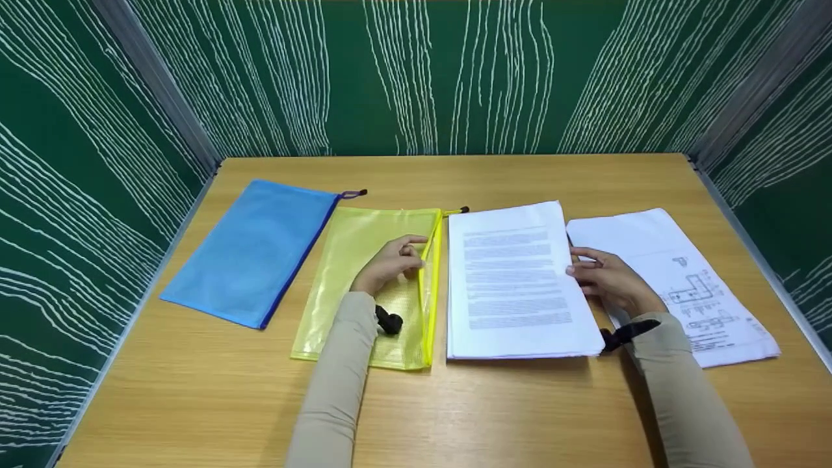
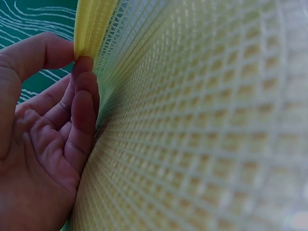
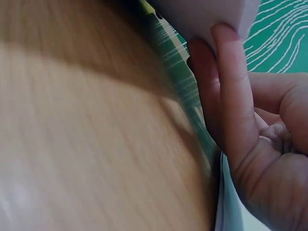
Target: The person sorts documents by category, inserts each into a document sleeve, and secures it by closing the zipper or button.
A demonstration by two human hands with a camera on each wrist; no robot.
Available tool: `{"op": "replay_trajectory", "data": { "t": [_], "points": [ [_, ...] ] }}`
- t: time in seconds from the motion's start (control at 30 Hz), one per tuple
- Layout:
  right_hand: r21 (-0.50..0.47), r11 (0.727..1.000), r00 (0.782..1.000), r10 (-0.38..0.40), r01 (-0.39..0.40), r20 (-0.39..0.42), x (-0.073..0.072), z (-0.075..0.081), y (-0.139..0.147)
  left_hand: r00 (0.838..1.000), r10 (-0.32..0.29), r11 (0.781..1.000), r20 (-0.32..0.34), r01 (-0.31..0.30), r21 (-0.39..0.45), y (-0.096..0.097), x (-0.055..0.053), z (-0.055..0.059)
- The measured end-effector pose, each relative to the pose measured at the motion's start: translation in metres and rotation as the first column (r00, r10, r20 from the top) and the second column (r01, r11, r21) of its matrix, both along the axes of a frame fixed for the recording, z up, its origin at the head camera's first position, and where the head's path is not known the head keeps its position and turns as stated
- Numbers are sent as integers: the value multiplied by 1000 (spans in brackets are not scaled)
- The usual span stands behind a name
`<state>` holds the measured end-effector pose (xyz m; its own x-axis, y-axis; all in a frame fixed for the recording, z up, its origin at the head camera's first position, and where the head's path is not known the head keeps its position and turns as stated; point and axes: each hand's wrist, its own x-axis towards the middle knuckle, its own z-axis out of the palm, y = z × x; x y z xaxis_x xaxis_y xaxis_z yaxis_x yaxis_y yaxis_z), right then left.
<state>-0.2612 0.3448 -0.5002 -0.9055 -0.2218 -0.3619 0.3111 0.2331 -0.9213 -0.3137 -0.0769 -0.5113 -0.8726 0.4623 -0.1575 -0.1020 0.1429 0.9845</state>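
A yellow mesh zipper pouch (image 1: 357, 260) lies flat on the table, its zip edge parted along the right side. My left hand (image 1: 391, 263) pinches the upper lip of that zip edge between thumb and fingers and lifts it; the left wrist view shows the yellow zipper tape (image 2: 91, 29) in the pinch. To its right is a stack of printed papers (image 1: 513, 279), text side up. My right hand (image 1: 608, 279) grips the stack's right edge, thumb above and fingers underneath. That side is raised off the table, as the right wrist view shows.
A blue zipper pouch (image 1: 253, 250) lies at the left. More papers with a printed drawing (image 1: 695, 292) lie at the right, partly under my right forearm. Green panels (image 1: 455, 78) with white lines close in the wooden table (image 1: 455, 416) at the back and sides.
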Motion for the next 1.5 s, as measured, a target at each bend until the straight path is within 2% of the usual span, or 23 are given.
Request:
{"op": "replay_trajectory", "data": {
  "t": [0.17, 0.37, 0.63, 0.87, 1.2, 1.5],
  "points": [
    [-63, 998, 1000, -14, 15, 15, 2, -2, -1, 1000, 1, 1000, 4, -1, -21, 0, 1, 0],
    [-82, 996, 999, -34, 36, 22, 2, -2, -3, 1000, 19, 1000, 15, -19, 2, 0, 1, 2],
    [-146, 989, 999, -18, 23, 38, 3, 1, -5, 999, 39, 999, 30, -39, 25, 0, 0, 2],
    [-162, 987, 999, -3, 12, 51, 2, 0, -7, 999, 32, 999, 32, -33, 34, 1, 0, 1],
    [-188, 982, 1000, 8, -3, 25, 0, -4, -15, 999, 41, 997, 34, -43, 61, -1, 1, 0],
    [-232, 972, 997, -9, 26, 76, 0, -9, -18, 998, 41, 997, 45, -44, 60, 0, 4, 4]
  ]
}}
